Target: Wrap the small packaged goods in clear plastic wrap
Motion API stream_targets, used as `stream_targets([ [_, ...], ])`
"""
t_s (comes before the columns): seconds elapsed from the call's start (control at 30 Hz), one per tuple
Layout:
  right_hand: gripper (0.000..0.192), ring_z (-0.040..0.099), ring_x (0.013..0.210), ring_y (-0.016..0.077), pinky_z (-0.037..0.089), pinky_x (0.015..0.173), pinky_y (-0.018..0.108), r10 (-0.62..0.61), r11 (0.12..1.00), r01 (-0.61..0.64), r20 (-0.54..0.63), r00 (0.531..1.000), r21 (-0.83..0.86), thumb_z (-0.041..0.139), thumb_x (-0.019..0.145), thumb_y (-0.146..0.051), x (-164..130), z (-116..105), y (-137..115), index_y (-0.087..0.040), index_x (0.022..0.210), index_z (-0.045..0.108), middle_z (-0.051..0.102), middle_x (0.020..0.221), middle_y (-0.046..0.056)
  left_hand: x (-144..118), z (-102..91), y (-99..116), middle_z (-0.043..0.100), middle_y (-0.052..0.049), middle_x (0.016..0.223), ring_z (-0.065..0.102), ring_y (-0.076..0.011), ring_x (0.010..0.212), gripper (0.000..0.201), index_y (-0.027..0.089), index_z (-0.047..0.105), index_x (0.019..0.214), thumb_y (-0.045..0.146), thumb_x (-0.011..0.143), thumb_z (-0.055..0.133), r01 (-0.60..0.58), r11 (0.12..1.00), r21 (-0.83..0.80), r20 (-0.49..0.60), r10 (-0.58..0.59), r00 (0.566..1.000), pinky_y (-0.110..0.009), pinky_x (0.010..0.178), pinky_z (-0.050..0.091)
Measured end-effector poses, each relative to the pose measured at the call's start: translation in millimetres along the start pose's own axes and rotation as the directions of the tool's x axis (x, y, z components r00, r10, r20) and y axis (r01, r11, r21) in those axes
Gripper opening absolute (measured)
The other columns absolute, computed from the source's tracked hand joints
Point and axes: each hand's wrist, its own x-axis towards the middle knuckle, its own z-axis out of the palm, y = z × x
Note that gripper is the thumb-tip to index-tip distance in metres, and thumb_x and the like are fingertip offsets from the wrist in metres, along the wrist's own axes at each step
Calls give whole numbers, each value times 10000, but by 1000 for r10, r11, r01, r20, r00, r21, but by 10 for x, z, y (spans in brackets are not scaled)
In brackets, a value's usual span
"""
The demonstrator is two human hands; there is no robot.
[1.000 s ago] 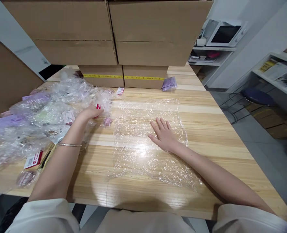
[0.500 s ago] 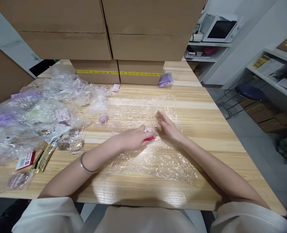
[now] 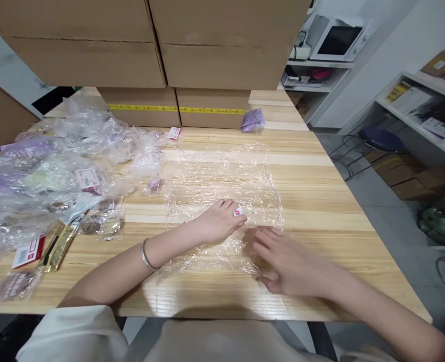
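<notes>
A sheet of clear plastic film [image 3: 222,181] lies flat in the middle of the wooden table [image 3: 320,201]. My left hand [image 3: 218,223] rests on the film with its fingers closed on a small red and white packet [image 3: 238,212]. My right hand [image 3: 286,259] is blurred, palm down with fingers spread, on the near edge of the film just right of the left hand. It holds nothing.
A heap of clear bags with small packaged goods [image 3: 57,176] covers the table's left side. Stacked cardboard boxes [image 3: 162,50] stand along the far edge, with a purple packet [image 3: 252,119] beside them. Shelves [image 3: 422,108] and a stool [image 3: 380,138] are off to the right.
My left hand left the heap carrying the small packet and set it down on the film's middle. My right hand slid from the film's centre back to its near edge.
</notes>
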Motion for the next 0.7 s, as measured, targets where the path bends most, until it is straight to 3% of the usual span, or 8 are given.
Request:
stream_targets([
  [0.1,523,513,1297,354,342,1184,540,-23,993,25,24,999,-114,627,765,-202,-59,201,-49,-137,1283,588,576,1364,181,15,38,6,577,-148,1098,525,-274,1028,219,123,600,1085,176,982,414,-7,1000,-6,15,7,1000,-389,891,421],
  [0.2,489,493,1338,360,330,1188,577,-35,952,31,-5,999,-304,511,874,-141,-83,289,-74,-169,1360,550,543,1437,166,50,44,-8,573,-164,1188,516,-286,1123,255,102,590,1145,199,993,408,-11,997,-72,38,14,999,-406,962,410],
  [0.3,463,538,1303,324,353,1169,585,31,935,-54,-73,997,-350,425,917,-96,-82,215,-36,-240,1332,570,601,1386,109,16,-120,-28,515,-184,1344,419,-326,1304,405,113,534,1284,391,1030,384,58,983,-173,-33,-65,997,-486,1099,327],
  [0.4,310,655,1115,279,435,1098,559,108,973,-133,-138,985,-187,443,962,-181,-58,15,103,-229,1194,642,715,1152,94,-180,-424,-22,510,-181,1355,413,-332,1313,574,140,539,1271,612,974,405,96,959,-268,-50,-113,992,-498,1113,337],
  [0.5,222,701,927,225,557,919,449,231,969,-215,-133,964,122,520,956,-323,-2,-211,357,-225,1078,676,744,1003,65,-521,-624,14,550,-161,1303,460,-350,1267,770,180,529,1278,776,792,557,80,950,-302,16,-79,997,-533,1116,351],
  [0.57,222,710,891,207,577,804,375,334,898,-292,-77,940,329,556,922,-365,59,-318,565,-234,1041,691,753,980,45,-758,-625,33,524,-156,1368,416,-372,1336,785,198,491,1335,703,756,651,118,963,-244,61,-106,992,-577,1170,265],
  [0.63,235,715,884,205,571,758,342,405,807,-350,-15,914,476,597,878,-403,137,-365,773,-231,996,705,759,962,37,-946,-568,25,505,-149,1410,359,-384,1397,658,205,496,1335,538,795,670,192,965,-177,80,-180,980,-607,1194,187],
  [0.7,269,714,832,197,565,716,327,452,724,-393,41,891,566,626,842,-441,225,-352,961,-219,970,707,757,945,38,-1054,-519,-30,544,-138,1372,410,-365,1371,503,208,522,1303,421,855,608,276,938,-210,95,-261,961,-597,1170,251],
])
